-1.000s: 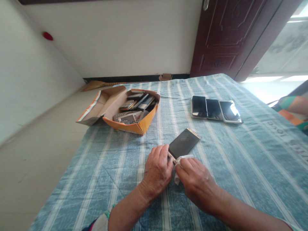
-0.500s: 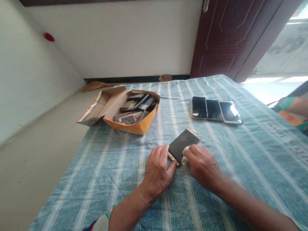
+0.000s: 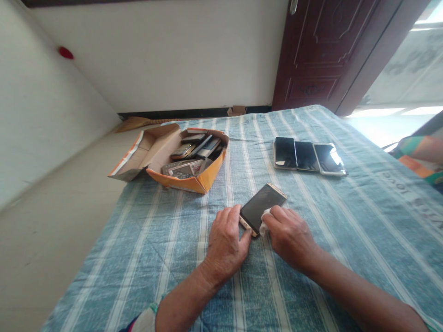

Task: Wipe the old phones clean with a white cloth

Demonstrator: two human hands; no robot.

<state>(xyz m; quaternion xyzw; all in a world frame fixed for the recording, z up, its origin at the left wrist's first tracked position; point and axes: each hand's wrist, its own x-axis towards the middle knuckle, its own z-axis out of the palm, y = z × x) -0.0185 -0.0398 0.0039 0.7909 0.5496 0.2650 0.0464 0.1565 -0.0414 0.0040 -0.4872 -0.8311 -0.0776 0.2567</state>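
A gold-edged smartphone (image 3: 262, 207) lies screen up and at a slant on the striped cloth. At its near left end, my left hand (image 3: 226, 237) grips the edge between thumb and fingers. My right hand (image 3: 290, 233) is closed on a crumpled white tissue (image 3: 265, 223), which touches the phone's lower right side. Part of the tissue is hidden under my fingers.
An open orange cardboard box (image 3: 197, 184) with several old phones stands to the left. Three phones (image 3: 306, 157) lie side by side at the back right. The blue striped cloth (image 3: 173, 276) covers the table. A dark red door (image 3: 321, 55) is behind.
The tissue and my right hand have shifted very slightly left along the phone's edge. My left hand keeps its hold. The whole view has moved a little.
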